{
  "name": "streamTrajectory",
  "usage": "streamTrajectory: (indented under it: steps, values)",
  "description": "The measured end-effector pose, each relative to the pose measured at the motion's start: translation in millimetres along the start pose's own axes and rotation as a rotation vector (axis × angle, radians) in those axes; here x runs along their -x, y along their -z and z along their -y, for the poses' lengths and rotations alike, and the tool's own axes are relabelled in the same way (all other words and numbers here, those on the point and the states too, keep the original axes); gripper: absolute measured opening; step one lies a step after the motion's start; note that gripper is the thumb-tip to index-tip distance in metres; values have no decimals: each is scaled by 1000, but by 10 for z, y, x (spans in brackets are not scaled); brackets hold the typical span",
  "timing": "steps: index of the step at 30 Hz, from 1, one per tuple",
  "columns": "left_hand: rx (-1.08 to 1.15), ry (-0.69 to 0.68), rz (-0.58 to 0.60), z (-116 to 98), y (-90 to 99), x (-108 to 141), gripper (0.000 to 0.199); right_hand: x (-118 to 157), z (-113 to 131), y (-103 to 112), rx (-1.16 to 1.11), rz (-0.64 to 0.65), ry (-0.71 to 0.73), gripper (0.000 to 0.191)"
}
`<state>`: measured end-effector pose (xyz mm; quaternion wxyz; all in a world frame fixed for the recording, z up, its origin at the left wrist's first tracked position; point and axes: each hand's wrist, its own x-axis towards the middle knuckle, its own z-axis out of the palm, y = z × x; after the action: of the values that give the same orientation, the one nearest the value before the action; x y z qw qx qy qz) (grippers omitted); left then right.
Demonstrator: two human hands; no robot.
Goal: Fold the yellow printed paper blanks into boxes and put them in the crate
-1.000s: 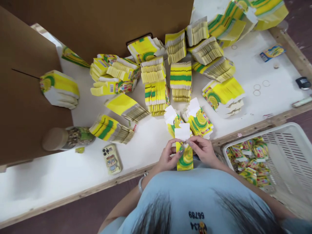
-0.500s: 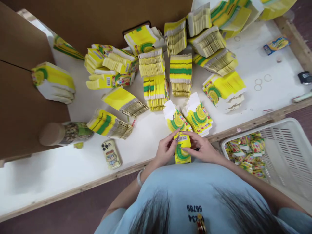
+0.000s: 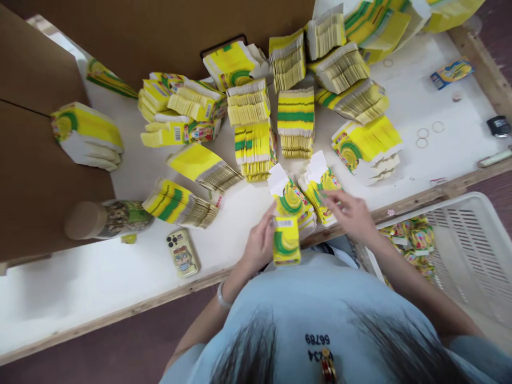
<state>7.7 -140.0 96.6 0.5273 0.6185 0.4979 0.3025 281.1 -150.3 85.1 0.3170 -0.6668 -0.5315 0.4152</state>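
A small yellow and green cardboard box (image 3: 286,242) is in my left hand (image 3: 262,234), gripped along its left side in front of the table edge. My right hand (image 3: 350,213) is slightly blurred, with its fingers stretched out toward a pile of flattened boxes (image 3: 326,186) at the front. Its fingertips overlap the upper part of that pile; I cannot tell whether they touch it. Just left of this lies another pile of flat boxes (image 3: 290,194), white flaps pointing away from me.
Several bundles of folded cartons (image 3: 296,114) cover the back of the white table (image 3: 248,218). At left are a phone (image 3: 183,253) and a lidded jar (image 3: 126,217). A white plastic basket (image 3: 460,240) holding small colourful packets stands at lower right.
My hands have parted. The box has shifted slightly left with my left hand, while my right hand has let go and moved right and up to the right-hand pile.
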Motion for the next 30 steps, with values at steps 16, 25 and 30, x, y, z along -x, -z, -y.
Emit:
streamTrajectory:
  steps: [16,25,30]
  values:
    - [-46,-150,-128,-193,-117,-306,38,-83,84,26,-91,-261,71,52]
    - [-263,-364,312,-222,-480,-325,18,169,353,-592,-315,-430,165,33]
    - [-136,-428,222,-178,-439,-317,19,184,329,-624,-199,-426,264,28]
